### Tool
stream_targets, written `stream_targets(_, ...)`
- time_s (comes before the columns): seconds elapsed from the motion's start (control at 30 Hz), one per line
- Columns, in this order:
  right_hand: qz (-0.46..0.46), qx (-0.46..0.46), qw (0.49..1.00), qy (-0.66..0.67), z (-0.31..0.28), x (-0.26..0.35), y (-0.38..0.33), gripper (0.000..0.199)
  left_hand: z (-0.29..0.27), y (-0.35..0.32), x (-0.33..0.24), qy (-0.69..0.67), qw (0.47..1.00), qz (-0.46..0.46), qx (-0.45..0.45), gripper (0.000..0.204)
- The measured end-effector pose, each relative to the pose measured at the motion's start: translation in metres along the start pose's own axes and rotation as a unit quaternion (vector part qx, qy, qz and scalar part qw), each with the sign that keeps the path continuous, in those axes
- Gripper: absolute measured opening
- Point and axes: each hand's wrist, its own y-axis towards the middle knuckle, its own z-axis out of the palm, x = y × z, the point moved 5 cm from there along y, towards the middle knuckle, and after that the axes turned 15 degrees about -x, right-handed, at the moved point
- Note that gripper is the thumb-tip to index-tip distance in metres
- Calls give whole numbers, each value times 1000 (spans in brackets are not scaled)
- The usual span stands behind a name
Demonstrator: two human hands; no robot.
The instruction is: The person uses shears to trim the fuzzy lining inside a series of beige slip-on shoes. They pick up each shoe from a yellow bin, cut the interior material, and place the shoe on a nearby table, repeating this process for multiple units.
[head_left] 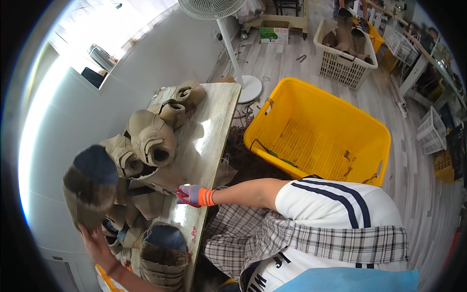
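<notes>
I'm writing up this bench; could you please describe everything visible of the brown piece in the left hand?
The brown piece looks like suede, with dark furry material and a blue area toward its top. Blurred, it is held roughly upright beside the piled footwear, the bare left hand gripping its lower end. Seams are unclear.

A bare strip of the table (221,117) runs down its right edge, open to a hand from upper centre to the gloved right hand (190,195), whose forearm bars the middle. Left of the strip, piled shoe uppers (152,136) block the way, with the wall (116,104) close behind. The yellow crate (316,95) opens upward at centre right; the fan pole (227,48) stands beyond the table's far end.
</notes>
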Motion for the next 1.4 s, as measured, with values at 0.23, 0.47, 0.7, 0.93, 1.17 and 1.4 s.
stream_targets(0.23,55,-35,996,60,-16,-4,5,27,-125,-209,80,363,914,72,-164,52)
stream_targets(0.47,-299,9,805,-512,-31,69,-110,20,-169,-326,211,67,940,-214,-257,52)
stream_targets(0.7,-245,-97,888,-377,-101,176,-195,25,-191,-376,261,26,919,-291,-265,51)
stream_targets(0.93,-341,-243,880,-224,-202,244,-256,45,-194,-385,270,28,916,-312,-250,51)
stream_targets(1.17,-385,-316,857,-133,-225,275,-285,63,-190,-388,271,37,915,-324,-237,50)
stream_targets(1.4,-421,-309,846,-110,-222,286,-288,60,-186,-389,276,43,914,-331,-233,50)
